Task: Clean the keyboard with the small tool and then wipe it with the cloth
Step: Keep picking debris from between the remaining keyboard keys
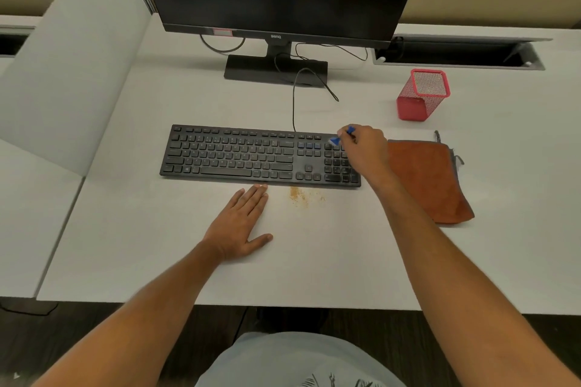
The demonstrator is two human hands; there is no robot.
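The right hand (364,148) holds a small blue brush (341,136) in a closed grip of its fingers, and the pale bristle end of the brush is at the top of the number pad, at the right end of the black keyboard (232,155). The left hand (242,226) lies flat and open on the white tabletop (157,229), and its fingertips reach just to the front edge of the keyboard.

I judge that the brushing step is in progress. A small patch of brown crumbs (301,195) lies on the tabletop just in front of the keyboard, so some dirt seems already to be out of the keys. How much of the keyboard is already brushed, I cannot tell. The wiping is not yet done: the folded orange cloth (430,179) lies untouched, just right of the keyboard.

The red mesh pen holder (423,96) stands behind the cloth; nothing shows inside it.
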